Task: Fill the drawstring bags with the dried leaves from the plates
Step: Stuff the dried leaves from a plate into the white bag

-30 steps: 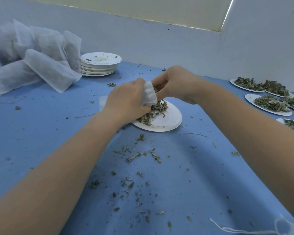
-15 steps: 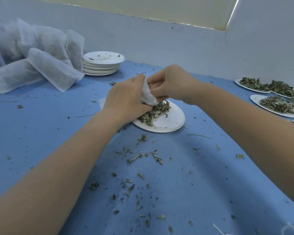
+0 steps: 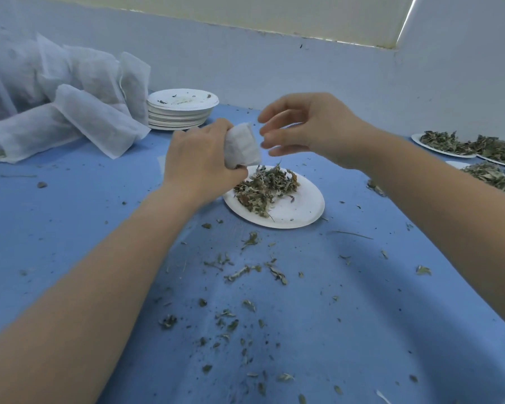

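My left hand [image 3: 200,163] grips a small white drawstring bag [image 3: 242,145], holding it just above the left rim of a white paper plate [image 3: 298,212]. A heap of dried leaves [image 3: 266,188] lies on the plate's far left half. My right hand [image 3: 303,128] hovers a little to the right of the bag, fingers loosely spread, holding nothing and not touching the bag.
A pile of filled white bags [image 3: 70,112] lies at the back left, beside a stack of emptied paper plates [image 3: 181,109]. More plates of dried leaves [image 3: 473,147] stand at the right edge. Leaf crumbs [image 3: 245,269] litter the blue tablecloth [image 3: 56,228].
My right hand has let go of the bag, lifted off it and opened. The left hand has raised the bag slightly, and the leaf heap on the plate is now uncovered.
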Tool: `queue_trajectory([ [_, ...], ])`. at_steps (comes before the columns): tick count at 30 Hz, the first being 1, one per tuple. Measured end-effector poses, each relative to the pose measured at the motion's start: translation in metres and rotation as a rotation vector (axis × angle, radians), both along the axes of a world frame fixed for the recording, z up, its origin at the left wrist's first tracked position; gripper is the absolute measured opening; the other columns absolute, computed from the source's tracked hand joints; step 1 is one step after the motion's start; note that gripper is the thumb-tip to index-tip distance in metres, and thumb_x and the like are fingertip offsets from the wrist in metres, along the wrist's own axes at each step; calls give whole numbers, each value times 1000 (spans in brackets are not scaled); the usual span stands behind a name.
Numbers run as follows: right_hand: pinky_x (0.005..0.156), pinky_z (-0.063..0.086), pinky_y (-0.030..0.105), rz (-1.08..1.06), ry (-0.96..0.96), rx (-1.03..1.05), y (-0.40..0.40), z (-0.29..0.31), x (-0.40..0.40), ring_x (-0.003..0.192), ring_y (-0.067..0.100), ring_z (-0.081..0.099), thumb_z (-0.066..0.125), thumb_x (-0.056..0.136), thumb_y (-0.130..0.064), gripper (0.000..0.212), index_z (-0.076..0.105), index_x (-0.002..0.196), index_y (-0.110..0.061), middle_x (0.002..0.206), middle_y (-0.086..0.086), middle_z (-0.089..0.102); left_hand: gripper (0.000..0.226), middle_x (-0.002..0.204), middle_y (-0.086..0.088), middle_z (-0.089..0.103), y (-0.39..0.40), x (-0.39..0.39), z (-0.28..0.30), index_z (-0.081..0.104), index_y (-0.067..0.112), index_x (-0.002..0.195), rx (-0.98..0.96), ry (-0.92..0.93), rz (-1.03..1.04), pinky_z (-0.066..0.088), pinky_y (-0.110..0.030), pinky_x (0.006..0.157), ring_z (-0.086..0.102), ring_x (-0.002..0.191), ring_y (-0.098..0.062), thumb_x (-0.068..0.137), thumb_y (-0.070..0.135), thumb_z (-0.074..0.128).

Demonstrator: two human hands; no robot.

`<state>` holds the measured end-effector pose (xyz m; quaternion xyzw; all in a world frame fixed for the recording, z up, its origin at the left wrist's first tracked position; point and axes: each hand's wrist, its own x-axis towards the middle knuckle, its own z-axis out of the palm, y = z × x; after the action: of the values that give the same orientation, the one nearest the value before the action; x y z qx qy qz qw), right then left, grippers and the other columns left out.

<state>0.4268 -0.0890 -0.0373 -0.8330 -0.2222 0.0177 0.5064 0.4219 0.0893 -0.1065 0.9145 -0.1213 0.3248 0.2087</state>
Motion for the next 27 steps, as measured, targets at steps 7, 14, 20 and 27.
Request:
queue_trajectory([
  [7,81,38,21,-164,-83,-826,-17,-37,20,112,17,53,38,95,-5,44,56,128,-28,137,-3,51,43,98,-4,62,5,0,-8,53,14,108,-88,126,-26,37,-32,69,54,88,-28,71,30,69],
  [14,67,34,15,-78,-98,-894,-22,-43,16,97,8,49,48,93,-20,35,54,125,-33,106,-15,57,42,92,4,56,7,2,-16,52,18,108,-168,135,-64,34,-29,66,48,82,-18,72,31,70],
  [20,82,41,24,-27,-6,-895,-27,-38,15,97,12,56,63,85,-32,65,33,141,-34,127,-10,46,41,91,4,58,6,0,-21,54,18,107,-219,112,-77,41,-33,69,51,82,-19,72,30,72],
  [27,69,39,8,-62,-65,-811,-24,-52,17,90,10,59,65,85,-37,45,55,128,-28,120,-10,55,40,87,8,55,5,0,-28,54,22,104,-296,134,-73,33,-27,64,48,77,-13,69,32,70],
])
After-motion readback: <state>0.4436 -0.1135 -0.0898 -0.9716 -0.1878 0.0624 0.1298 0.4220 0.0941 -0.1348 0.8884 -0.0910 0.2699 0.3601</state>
